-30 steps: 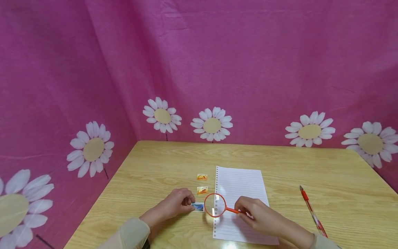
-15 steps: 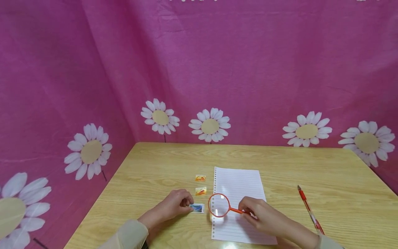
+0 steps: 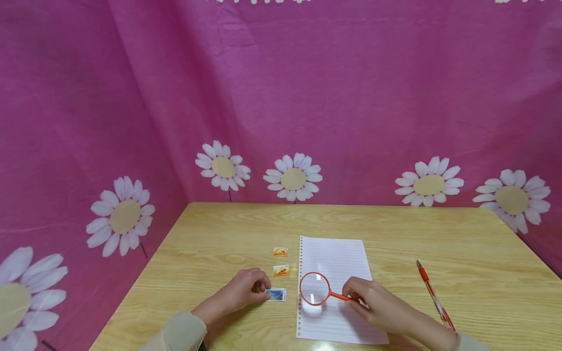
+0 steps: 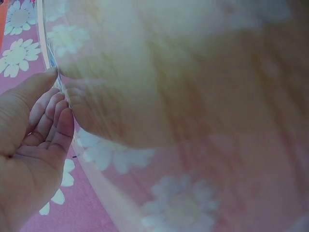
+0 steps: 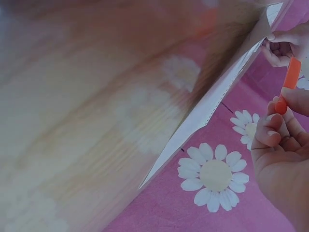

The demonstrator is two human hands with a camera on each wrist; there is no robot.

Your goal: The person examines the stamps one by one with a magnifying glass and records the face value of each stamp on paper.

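My left hand (image 3: 246, 290) holds the left edge of a small blue stamp (image 3: 278, 294) between thumb and index finger. In the left wrist view this hand (image 4: 34, 130) has its fingers curled at the tabletop, with a sliver of blue by the thumb. My right hand (image 3: 373, 300) grips an orange-red magnifying glass (image 3: 330, 291) by its handle. Its round lens hangs over the left side of the lined paper (image 3: 340, 258), right of the stamp. The right wrist view shows the handle (image 5: 291, 77) between thumb and fingers; the lens is out of sight there.
Two yellow-orange stamps (image 3: 281, 270) lie in a column above the blue one, left of the paper. A red pen (image 3: 433, 292) lies to the right of the paper. The wooden table (image 3: 237, 224) meets a pink flowered cloth (image 3: 351, 97) behind and at left.
The magnifying glass has moved right, from beside the blue stamp to farther over the paper. My left hand stays at the stamp. The whole head view has shifted slightly.
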